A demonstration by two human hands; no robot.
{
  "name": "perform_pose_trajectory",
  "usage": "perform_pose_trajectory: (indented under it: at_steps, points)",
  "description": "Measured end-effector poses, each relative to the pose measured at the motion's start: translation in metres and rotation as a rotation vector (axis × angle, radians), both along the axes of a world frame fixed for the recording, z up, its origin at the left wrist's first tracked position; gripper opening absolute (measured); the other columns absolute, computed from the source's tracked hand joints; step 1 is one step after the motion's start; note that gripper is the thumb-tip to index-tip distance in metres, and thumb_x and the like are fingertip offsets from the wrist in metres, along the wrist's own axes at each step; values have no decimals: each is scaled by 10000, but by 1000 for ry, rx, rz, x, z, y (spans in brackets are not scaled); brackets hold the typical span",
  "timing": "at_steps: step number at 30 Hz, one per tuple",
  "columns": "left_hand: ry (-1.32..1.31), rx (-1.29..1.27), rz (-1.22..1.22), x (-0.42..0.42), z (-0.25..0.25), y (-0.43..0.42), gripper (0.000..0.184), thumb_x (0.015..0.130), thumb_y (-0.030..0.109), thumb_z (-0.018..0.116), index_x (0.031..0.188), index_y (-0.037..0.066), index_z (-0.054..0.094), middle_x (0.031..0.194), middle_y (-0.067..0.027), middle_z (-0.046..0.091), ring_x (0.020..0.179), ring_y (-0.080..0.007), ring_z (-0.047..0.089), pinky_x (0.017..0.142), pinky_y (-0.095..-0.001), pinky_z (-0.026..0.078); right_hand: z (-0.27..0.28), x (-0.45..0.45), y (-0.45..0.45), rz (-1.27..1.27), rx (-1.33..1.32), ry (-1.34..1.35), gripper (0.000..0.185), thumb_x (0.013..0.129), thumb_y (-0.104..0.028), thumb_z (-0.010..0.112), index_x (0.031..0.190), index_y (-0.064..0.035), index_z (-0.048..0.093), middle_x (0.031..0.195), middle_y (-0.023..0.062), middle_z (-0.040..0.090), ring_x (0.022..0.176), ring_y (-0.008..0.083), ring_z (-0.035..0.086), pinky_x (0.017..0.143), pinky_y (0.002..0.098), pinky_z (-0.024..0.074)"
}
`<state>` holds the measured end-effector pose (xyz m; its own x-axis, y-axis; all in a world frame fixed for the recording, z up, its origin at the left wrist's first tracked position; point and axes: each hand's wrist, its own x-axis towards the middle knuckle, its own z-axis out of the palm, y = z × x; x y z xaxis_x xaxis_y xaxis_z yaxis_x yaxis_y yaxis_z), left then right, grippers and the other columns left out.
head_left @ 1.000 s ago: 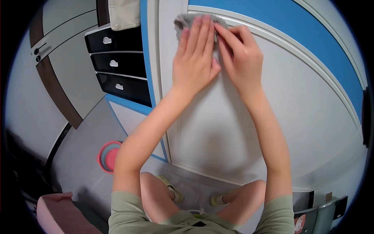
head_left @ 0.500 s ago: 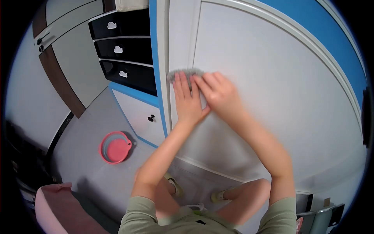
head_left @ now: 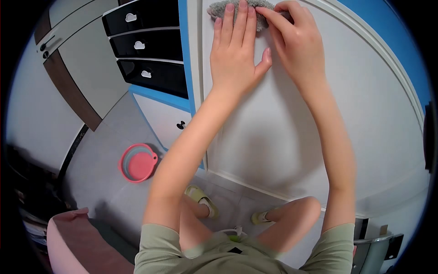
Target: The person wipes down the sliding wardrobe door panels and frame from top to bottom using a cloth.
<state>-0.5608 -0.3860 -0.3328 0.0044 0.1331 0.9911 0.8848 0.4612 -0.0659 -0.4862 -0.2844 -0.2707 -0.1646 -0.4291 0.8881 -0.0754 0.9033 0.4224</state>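
A fluffy grey cloth (head_left: 262,21) lies against the white panel (head_left: 365,118) with a blue border, near the top of the view. My left hand (head_left: 233,61) rests flat over the cloth, its fingers stretched out and the thumb apart. Just to its right, my right hand (head_left: 299,43) has bent fingers and pinches the cloth's right part. Both arms reach up and forward from my body. Part of the cloth is hidden beneath my fingers.
To the left stand black drawers (head_left: 150,48) above a white and blue cabinet (head_left: 162,116) with a black knob. A pink and grey basin (head_left: 139,165) sits on the floor. A pink padded piece (head_left: 73,239) is at lower left, beside a dark bundle.
Both hands have moved upward along the white panel, taking the grey cloth with them. My arms are stretched further out. The basin shifts slightly in view.
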Motion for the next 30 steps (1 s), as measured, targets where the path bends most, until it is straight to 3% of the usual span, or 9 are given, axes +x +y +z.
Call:
perform_pose_trajectory:
  at_steps: [4, 10, 13, 16, 23, 24, 25, 28, 30]
  points:
    - [-176, -56, -22, 0, -55, 9, 801, 738, 416, 513, 1373, -14, 285, 1447, -190, 239, 1344, -375, 197, 1064, -525, 163, -37, 11, 3, -22, 45, -122, 304, 651, -67, 581, 952, -76, 620, 859, 50, 527, 784, 222, 527, 655, 315, 464]
    - [-398, -195, -8, 22, -196, 11, 825, 691, 374, 625, 1316, -76, 329, 1398, -263, 274, 1317, -403, 234, 1055, -511, 207, -143, 33, 6, -37, 2, -469, 371, 628, -44, 582, 996, -61, 627, 899, 47, 538, 761, 192, 528, 641, 293, 462]
    - [-449, -251, 5, 29, -209, 7, 817, 682, 362, 645, 1306, -73, 348, 1390, -259, 292, 1312, -390, 255, 1058, -498, 220, -164, 40, 10, -51, 46, -533, 370, 638, -64, 574, 1005, -71, 623, 895, 32, 533, 760, 177, 526, 627, 280, 461]
    - [-388, -229, 37, 30, -181, 9, 822, 688, 368, 639, 1310, -76, 338, 1393, -262, 284, 1316, -392, 242, 1066, -498, 204, -136, 40, 13, -61, 94, -510, 371, 643, -79, 575, 1012, -76, 618, 886, 25, 529, 763, 172, 530, 626, 282, 464]
    - [-68, -82, -114, 35, -27, 34, 916, 728, 502, 555, 1386, -43, 224, 1445, -245, 188, 1344, -411, 154, 1065, -520, 153, -18, 46, 34, -84, 70, 13, 268, 676, -95, 578, 939, -124, 617, 878, 15, 533, 774, 202, 527, 645, 297, 470]
    - [-34, -76, -107, 39, -18, 39, 976, 682, 531, 590, 1386, -40, 228, 1446, -238, 190, 1342, -410, 158, 1063, -525, 154, -7, 61, 28, -140, -46, -120, 281, 704, -122, 596, 981, -82, 617, 967, 62, 547, 848, 233, 535, 730, 318, 461]
    - [-42, -70, -119, 42, -19, 44, 990, 654, 535, 613, 1376, -37, 252, 1445, -225, 205, 1341, -403, 168, 1061, -521, 166, -3, 74, 23, -193, -163, -254, 311, 732, -149, 614, 1023, -40, 617, 1056, 109, 561, 921, 263, 543, 814, 339, 452]
    - [-69, -112, -138, 50, -37, 53, 1067, 602, 550, 645, 1375, -59, 231, 1445, -251, 179, 1335, -430, 155, 1054, -548, 158, -27, 67, 53, -72, 53, -37, 266, 678, -94, 582, 940, -110, 625, 884, 24, 534, 776, 202, 524, 642, 297, 464]
    - [-145, -171, -126, 56, -74, 56, 1058, 609, 542, 646, 1364, -74, 234, 1436, -270, 175, 1327, -454, 148, 1050, -565, 152, -57, 74, 58, -67, 48, -109, 274, 673, -96, 586, 944, -102, 625, 894, 33, 535, 779, 200, 523, 642, 295, 461]
